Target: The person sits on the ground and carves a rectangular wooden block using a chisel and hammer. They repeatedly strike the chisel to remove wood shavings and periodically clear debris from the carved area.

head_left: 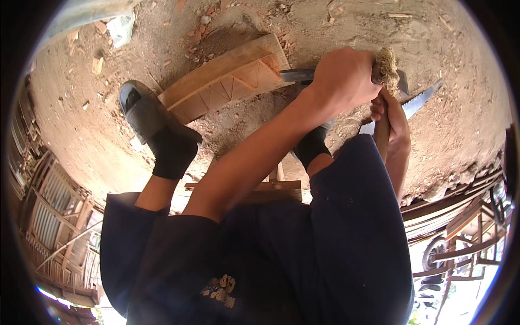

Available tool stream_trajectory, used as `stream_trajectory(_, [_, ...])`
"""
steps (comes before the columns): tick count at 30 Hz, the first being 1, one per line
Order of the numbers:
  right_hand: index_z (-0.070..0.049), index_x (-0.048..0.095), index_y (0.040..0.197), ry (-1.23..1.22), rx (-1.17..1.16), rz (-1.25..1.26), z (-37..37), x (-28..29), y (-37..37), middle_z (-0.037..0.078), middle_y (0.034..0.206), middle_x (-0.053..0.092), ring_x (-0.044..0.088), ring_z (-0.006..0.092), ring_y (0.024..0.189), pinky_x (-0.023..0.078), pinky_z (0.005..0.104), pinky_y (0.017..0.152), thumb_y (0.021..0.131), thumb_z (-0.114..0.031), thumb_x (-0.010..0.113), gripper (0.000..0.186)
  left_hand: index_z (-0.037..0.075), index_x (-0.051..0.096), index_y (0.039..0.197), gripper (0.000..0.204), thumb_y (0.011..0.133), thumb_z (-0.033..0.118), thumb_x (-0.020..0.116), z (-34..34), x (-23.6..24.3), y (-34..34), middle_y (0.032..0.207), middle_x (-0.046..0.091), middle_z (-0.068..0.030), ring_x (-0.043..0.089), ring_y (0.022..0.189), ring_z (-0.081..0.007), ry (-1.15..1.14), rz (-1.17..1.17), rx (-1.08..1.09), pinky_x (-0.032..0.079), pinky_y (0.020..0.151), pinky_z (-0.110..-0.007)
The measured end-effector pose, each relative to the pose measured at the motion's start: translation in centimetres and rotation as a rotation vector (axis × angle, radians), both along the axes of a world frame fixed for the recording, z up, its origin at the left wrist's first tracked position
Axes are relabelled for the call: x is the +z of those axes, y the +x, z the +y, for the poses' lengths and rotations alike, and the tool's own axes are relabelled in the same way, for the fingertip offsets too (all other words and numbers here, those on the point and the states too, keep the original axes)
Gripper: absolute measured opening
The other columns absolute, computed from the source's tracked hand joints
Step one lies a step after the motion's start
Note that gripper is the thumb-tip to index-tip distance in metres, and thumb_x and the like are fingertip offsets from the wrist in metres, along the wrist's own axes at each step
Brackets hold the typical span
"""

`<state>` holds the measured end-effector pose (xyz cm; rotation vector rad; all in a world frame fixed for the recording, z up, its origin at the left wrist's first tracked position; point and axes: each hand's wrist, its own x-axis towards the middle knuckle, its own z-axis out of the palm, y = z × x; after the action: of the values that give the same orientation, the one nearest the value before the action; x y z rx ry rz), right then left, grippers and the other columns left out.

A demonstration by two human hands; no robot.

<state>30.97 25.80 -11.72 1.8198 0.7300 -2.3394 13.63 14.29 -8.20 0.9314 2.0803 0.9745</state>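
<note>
My left hand is a closed fist in front of me to the right, right against a frayed, straw-coloured fibrous end; what lies inside the fist is hidden. Just below it, my right hand wraps round a brown wooden stick that runs down beside my knee. A dark flat strip shows to the left of my fist, partly covered by it. Behind my right hand is a toothed saw blade, its middle hidden. Whether the fibrous end belongs to the stick, I cannot tell.
A wooden plank with zigzag lines marked on its side lies between my feet and beyond. My sandalled left foot touches its near end. Wood chips and broken red pieces litter the dirt floor. Stacked timber stands at the right.
</note>
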Motion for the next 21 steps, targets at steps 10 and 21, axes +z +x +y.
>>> stream_trajectory(10, [-0.007,0.050,0.110,-0.021,-0.100,-0.072,-3.4,4.8,-0.1,0.000,0.071,0.045,0.042,0.0040,0.049,0.037,0.0182,0.040,0.101,-0.028,0.052,0.023,0.004,0.070,0.083,0.031,0.074,0.033,0.068,0.6,-2.0,-0.4,0.077,0.068,-0.0182,0.067,0.076,-0.0367,-0.066,-0.050,-0.075,0.055,0.069,-0.044])
stream_trajectory(21, [-0.005,0.049,0.111,0.453,-0.015,0.032,-1.6,12.0,-1.8,-0.001,0.069,0.041,0.039,0.0041,0.046,0.036,0.0172,0.037,0.103,-0.040,0.043,0.037,0.007,0.073,0.087,0.027,0.072,0.028,0.067,1.2,-2.5,-0.9,0.080,0.069,-0.0177,0.068,0.078,-0.0364,-0.087,-0.160,-0.022,0.055,0.073,-0.044])
